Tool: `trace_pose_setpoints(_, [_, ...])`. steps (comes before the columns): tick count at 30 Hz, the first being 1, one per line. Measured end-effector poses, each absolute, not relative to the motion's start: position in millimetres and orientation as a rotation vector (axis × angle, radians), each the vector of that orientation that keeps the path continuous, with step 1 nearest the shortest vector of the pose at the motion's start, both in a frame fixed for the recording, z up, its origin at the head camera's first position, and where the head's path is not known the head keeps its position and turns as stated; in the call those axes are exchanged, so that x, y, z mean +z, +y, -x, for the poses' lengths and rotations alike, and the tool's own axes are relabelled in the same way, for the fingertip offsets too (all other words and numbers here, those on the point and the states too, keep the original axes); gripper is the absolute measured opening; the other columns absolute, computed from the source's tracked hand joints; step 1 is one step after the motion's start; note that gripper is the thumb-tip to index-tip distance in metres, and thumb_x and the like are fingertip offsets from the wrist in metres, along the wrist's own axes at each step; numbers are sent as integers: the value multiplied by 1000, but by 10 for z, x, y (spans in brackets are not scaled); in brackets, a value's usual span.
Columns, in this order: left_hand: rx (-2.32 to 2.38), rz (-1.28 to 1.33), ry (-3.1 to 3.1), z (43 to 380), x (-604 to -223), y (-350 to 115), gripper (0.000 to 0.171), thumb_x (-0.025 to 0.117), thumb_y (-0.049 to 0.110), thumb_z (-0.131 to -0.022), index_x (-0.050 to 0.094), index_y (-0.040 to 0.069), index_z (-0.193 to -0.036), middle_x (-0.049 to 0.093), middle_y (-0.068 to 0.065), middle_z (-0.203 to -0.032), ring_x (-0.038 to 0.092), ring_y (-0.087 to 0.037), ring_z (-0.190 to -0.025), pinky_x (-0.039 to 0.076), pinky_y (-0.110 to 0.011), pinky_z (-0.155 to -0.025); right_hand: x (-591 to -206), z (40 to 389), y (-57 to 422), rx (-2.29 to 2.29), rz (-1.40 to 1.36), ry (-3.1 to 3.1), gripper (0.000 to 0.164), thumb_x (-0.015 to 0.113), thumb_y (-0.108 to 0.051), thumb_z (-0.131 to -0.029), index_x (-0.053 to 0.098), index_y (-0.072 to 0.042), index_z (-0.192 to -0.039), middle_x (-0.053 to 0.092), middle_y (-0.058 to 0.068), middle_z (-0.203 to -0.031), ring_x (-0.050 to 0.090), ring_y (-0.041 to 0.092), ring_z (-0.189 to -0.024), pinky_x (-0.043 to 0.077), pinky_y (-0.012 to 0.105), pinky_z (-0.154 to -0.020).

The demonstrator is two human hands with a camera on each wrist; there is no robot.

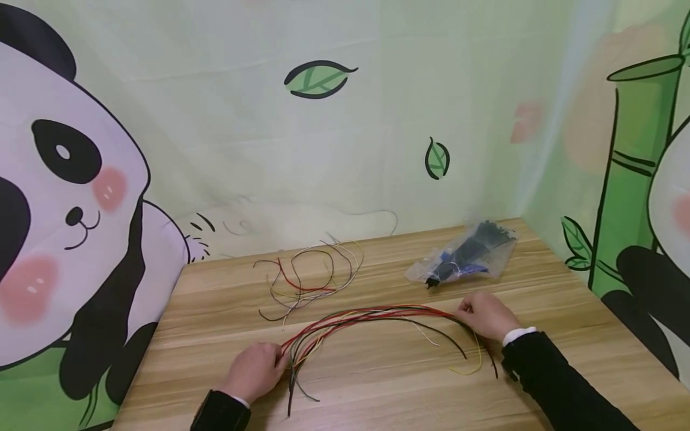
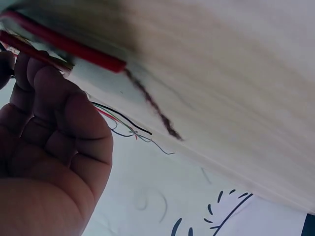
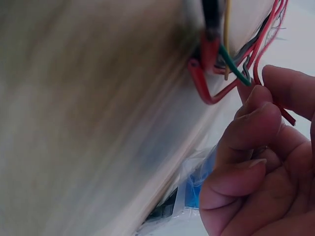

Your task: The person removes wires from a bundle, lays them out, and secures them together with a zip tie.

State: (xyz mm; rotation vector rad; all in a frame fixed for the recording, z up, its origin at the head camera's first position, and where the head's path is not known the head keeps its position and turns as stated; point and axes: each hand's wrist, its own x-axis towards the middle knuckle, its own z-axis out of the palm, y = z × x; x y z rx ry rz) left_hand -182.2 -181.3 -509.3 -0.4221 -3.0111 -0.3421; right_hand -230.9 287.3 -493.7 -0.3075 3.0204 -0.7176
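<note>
A bundle of long thin wires [image 1: 372, 312], mostly red and black with some green, yellow and white, arches across the wooden table. My left hand [image 1: 254, 370] pinches its left end, where several black ends hang past the fingers. At the other end, my right hand [image 1: 487, 317] pinches some of the wires between thumb and fingers. Black and yellow ends spread out below that hand. In the left wrist view a red wire [image 2: 78, 46] has a dark, frayed bare tip. A green wire [image 3: 234, 66] reaches the right fingertips in the right wrist view.
Loose, tangled wires [image 1: 315, 287] lie farther back on the table [image 1: 215, 299]. A clear plastic bag [image 1: 469, 254] holding black strips sits at the back right. Behind the table hangs a printed panda backdrop [image 1: 350, 143].
</note>
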Motion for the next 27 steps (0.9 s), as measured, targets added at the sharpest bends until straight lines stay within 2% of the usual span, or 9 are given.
trace_pose_setpoints(10, [-368, 472, -3033, 1808, -5083, -1812, 30, 70, 30, -86, 56, 23, -60, 45, 9, -59, 40, -9, -54, 34, -30, -53, -4935, 2279, 2851, -724, 249, 2994, 8, 70, -20, -87, 70, -13, -83, 62, -1, -75, 51, 13, -62, 43, 33, -59])
trace_pose_setpoints(22, [-378, 460, -3047, 1790, -5083, -1806, 34, 69, 29, -87, 53, 22, -58, 45, 7, -59, 40, -10, -55, 34, -30, -53, -4930, 2265, 2846, -718, 253, 3003, 10, 69, -22, -88, 70, -13, -85, 61, -2, -74, 51, 13, -63, 43, 34, -61])
trace_pose_setpoints(27, [-387, 431, -3030, 1790, -5077, -1823, 34, 66, 30, -89, 53, 21, -60, 45, 7, -59, 41, -11, -54, 34, -30, -53, -4946, 2282, 2886, -759, 259, 3009, 12, 63, -20, -91, 72, -12, -89, 63, -2, -78, 52, 13, -65, 43, 34, -63])
